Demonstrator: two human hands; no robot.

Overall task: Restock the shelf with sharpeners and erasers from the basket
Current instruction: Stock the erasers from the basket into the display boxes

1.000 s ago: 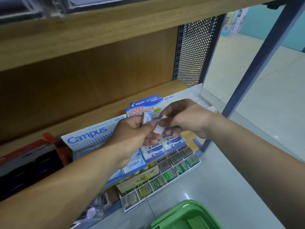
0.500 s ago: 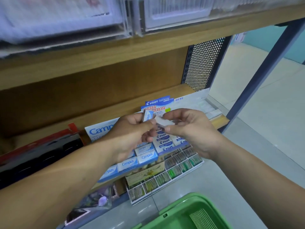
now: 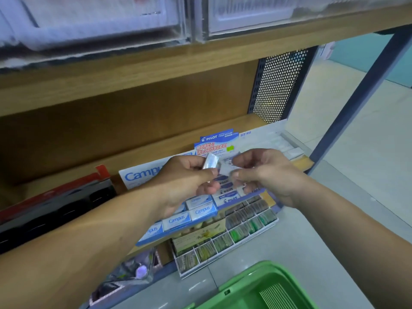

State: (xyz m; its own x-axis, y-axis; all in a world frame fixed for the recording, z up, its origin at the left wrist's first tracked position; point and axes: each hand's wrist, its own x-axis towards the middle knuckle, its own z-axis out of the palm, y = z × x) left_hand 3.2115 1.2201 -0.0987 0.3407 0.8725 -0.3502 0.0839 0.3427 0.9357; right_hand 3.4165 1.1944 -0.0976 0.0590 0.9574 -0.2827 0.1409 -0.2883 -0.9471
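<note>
My left hand (image 3: 189, 177) grips a small stack of wrapped white-and-blue erasers (image 3: 210, 161) above the shelf's display boxes. My right hand (image 3: 265, 172) pinches one eraser (image 3: 226, 168) between thumb and fingers, right beside the stack. Below them sit the Pilot foam eraser display box (image 3: 227, 197) and the Campus eraser box (image 3: 182, 217), both filled with rows of erasers. The green basket (image 3: 263, 286) lies at the bottom edge, its inside mostly out of view.
A wooden shelf board (image 3: 156, 65) runs overhead with clear plastic boxes on it. A compartment tray of small green items (image 3: 225, 239) sits on the lower level. Black and red boxes (image 3: 55, 204) stand left. A blue steel post (image 3: 361, 92) stands right, with tiled floor beyond.
My view has tilted up, showing more of the upper shelf. My right hand has drawn one eraser a little to the right, away from the stack in my left hand.
</note>
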